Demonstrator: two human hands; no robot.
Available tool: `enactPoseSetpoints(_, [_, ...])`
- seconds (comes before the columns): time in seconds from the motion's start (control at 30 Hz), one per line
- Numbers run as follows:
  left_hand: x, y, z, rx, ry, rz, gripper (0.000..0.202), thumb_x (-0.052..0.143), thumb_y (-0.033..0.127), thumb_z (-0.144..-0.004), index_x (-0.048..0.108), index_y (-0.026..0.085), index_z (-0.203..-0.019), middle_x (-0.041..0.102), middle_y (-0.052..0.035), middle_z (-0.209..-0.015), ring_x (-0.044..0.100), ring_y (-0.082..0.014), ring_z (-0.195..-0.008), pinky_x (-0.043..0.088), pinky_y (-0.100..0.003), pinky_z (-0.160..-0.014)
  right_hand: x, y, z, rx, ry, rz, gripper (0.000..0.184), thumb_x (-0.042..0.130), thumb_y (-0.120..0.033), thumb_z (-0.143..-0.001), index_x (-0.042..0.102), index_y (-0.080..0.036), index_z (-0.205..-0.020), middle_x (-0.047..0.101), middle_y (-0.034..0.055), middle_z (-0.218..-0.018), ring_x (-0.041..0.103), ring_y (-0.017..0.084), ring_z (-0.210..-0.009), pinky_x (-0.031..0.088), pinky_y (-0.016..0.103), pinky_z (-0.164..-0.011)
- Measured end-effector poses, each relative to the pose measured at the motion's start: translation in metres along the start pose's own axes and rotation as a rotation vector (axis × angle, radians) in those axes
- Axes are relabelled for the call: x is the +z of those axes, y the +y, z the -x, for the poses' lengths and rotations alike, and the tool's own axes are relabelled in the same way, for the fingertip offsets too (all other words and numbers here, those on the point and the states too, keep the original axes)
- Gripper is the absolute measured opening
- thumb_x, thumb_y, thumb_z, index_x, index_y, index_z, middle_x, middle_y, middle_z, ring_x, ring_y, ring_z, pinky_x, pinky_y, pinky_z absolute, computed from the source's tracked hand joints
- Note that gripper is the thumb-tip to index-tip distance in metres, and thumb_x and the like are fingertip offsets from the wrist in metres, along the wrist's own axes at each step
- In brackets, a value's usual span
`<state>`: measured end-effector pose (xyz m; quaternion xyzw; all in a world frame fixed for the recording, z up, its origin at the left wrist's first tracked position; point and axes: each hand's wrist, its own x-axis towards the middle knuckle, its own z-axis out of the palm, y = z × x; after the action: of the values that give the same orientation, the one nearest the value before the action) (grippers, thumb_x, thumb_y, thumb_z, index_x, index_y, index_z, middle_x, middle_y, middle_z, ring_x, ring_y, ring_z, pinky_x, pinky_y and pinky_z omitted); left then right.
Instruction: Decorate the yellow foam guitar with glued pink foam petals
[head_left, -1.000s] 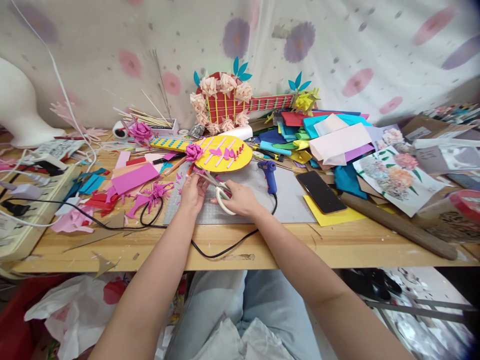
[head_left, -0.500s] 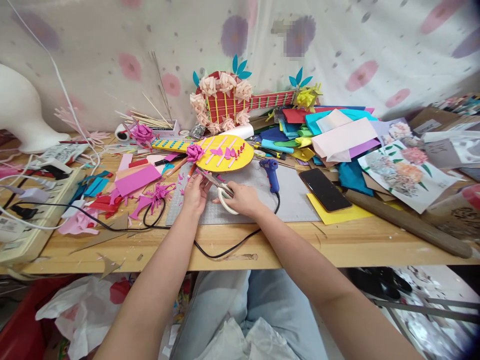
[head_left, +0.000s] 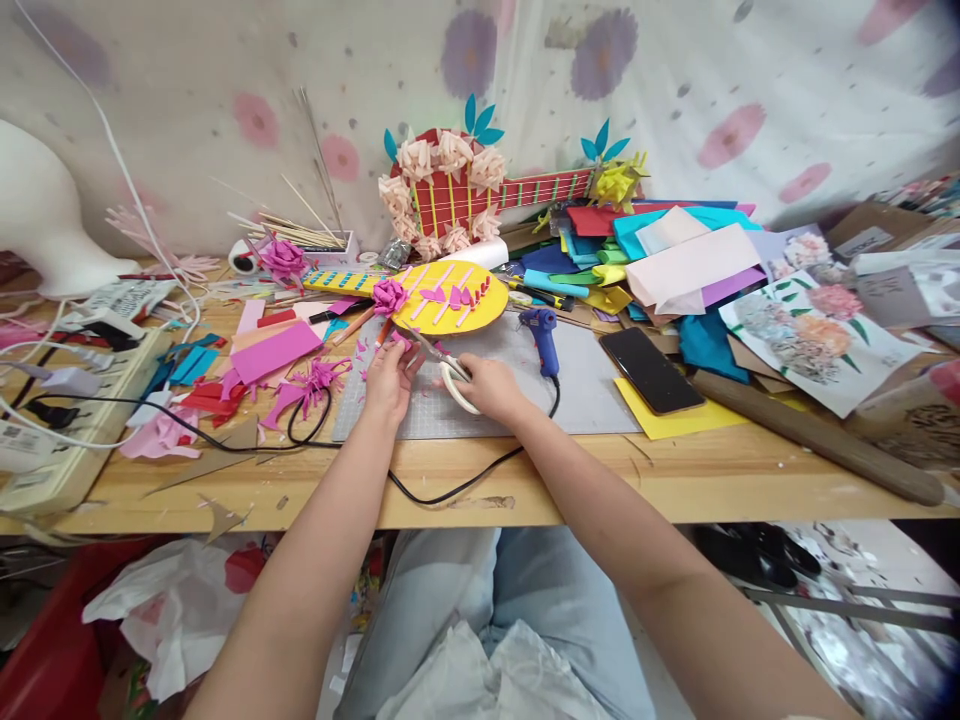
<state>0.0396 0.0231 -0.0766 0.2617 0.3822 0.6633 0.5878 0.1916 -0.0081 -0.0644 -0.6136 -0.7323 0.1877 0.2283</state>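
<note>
My right hand (head_left: 487, 388) is closed round the pale handles of a pair of scissors (head_left: 459, 390), whose blades point up and left toward my other hand. Between the fingertips of my left hand (head_left: 390, 382) is a small piece of pink paper (head_left: 402, 341), partly hidden by the fingers. Both hands are over a grey cutting mat (head_left: 585, 410). Just beyond them lies a yellow paper guitar (head_left: 450, 310) with pink strips, pink leaf shapes and a pink paper flower (head_left: 390, 296). Small pink scraps lie beside my left hand.
A blue glue gun (head_left: 541, 340) rests on the mat, its black cord (head_left: 465, 496) looping along the front edge. Right of it lie a phone (head_left: 652, 370) and coloured paper (head_left: 690, 270). Behind stands a red paper guitar (head_left: 450, 200). At left is a power strip (head_left: 82, 430).
The hands stay almost in place, with the scissors still at the pink paper. The whole view has shifted slightly.
</note>
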Motion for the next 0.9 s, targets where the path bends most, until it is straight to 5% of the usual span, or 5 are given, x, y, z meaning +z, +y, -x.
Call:
enactPoseSetpoints(0.1, [0.001, 0.001, 0.005, -0.007, -0.040, -0.100, 0.018, 0.067, 0.020, -0.060, 0.049, 0.018, -0.063, 0.059, 0.0040, -0.063, 0.062, -0.0100, -0.069, 0.050, -0.024, -0.069, -0.002, 0.005, -0.004, 0.032, 0.006, -0.306, 0.044, 0.057, -0.065, -0.069, 0.052, -0.021, -0.071, 0.058, -0.0014, -0.065, 0.053, 0.015, -0.062, 0.033, 0.025, -0.053])
enactPoseSetpoints(0.3, [0.003, -0.006, 0.013, -0.091, -0.311, -0.344, 0.019, 0.073, 0.024, -0.055, 0.056, 0.015, -0.059, 0.058, 0.0019, -0.061, 0.057, -0.0103, -0.062, 0.050, -0.025, -0.062, -0.002, 0.011, -0.011, 0.046, 0.049, -0.787, 0.044, 0.070, -0.053, -0.057, 0.049, -0.020, -0.077, 0.057, -0.0031, -0.069, 0.051, 0.012, -0.062, 0.041, 0.026, -0.057])
enactPoseSetpoints(0.63, [0.001, -0.010, 0.015, -0.099, -0.436, -0.459, 0.022, 0.076, 0.029, -0.054, 0.061, 0.015, -0.061, 0.059, 0.0006, -0.064, 0.057, -0.0106, -0.064, 0.052, -0.026, -0.063, 0.006, 0.010, -0.016, 0.087, 0.073, -0.867, 0.042, 0.071, -0.046, -0.052, 0.048, -0.020, -0.076, 0.059, -0.0016, -0.072, 0.053, 0.012, -0.064, 0.043, 0.027, -0.060])
enactPoseSetpoints(0.9, [0.000, -0.014, 0.011, -0.113, -0.394, -0.410, 0.033, 0.077, 0.030, -0.054, 0.059, 0.015, -0.078, 0.062, 0.0000, -0.069, 0.061, -0.0135, -0.069, 0.054, -0.028, -0.061, 0.010, 0.012, -0.021, 0.119, 0.136, -0.915, 0.040, 0.072, -0.043, -0.050, 0.049, -0.020, -0.074, 0.058, -0.0015, -0.073, 0.053, 0.012, -0.063, 0.042, 0.027, -0.059])
